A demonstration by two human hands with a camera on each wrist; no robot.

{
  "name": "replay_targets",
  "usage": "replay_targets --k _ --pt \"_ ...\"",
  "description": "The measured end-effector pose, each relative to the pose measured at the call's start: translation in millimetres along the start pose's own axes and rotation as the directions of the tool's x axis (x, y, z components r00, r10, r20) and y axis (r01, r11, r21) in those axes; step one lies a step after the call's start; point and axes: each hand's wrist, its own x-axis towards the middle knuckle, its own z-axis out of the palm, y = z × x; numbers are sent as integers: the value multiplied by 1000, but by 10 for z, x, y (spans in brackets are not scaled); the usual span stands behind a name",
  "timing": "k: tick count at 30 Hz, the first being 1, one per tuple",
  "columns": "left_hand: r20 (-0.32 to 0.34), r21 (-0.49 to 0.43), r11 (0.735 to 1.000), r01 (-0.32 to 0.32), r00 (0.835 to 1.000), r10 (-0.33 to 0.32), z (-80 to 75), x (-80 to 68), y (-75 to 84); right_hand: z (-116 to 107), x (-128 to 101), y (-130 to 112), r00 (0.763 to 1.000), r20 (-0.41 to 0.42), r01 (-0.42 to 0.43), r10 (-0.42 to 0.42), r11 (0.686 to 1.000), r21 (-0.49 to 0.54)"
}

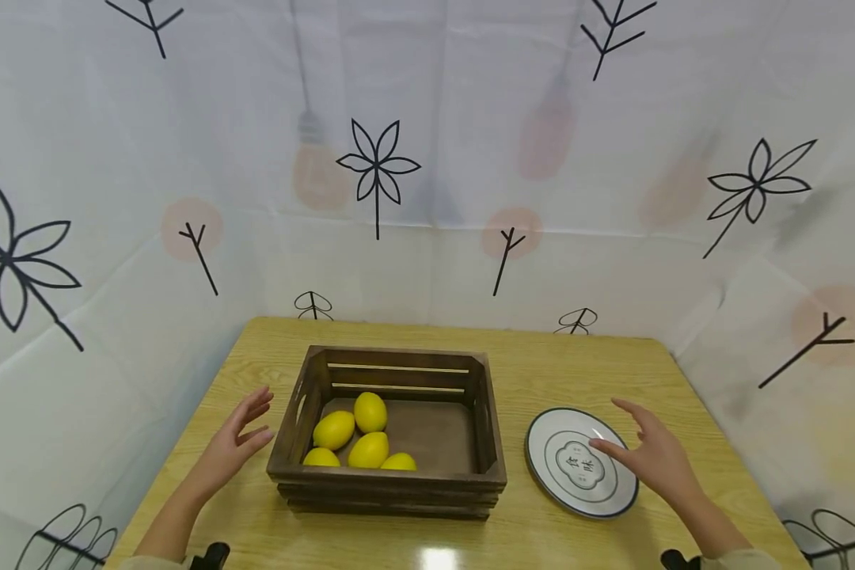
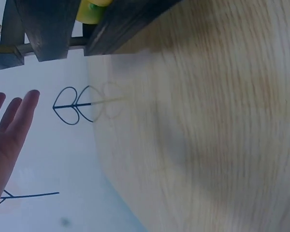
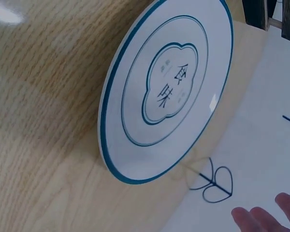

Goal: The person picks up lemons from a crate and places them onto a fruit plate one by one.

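A dark brown wooden crate (image 1: 392, 495) stands on the table with several yellow lemons (image 1: 335, 430) inside, gathered toward its left half. Just left of the crate is my left hand (image 1: 226, 451), fingers loosely extended and holding nothing; in the left wrist view its fingers (image 2: 21, 116) show apart from the crate's slats (image 2: 46, 26). To the right of the crate lies a white plate (image 1: 552, 443) with a dark rim and printed characters in its middle. My right hand (image 1: 655, 459) hovers over the plate's right side, thumb and fingers spread, gripping nothing.
The light wood table (image 1: 577, 364) reaches back to a white patterned cloth (image 1: 435, 261) that hangs behind it and along both sides. Table surface shows between the crate and the plate. A bright light reflection lies near the front edge.
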Motion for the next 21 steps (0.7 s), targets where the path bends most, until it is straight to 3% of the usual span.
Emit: replay_targets --k 8,21 --pt "55 -124 992 32 998 -26 37 63 43 -15 63 -125 1000 9 18 -19 999 43" --pt "38 -106 983 149 989 -146 81 108 129 -53 167 -314 1000 12 20 -21 992 128"
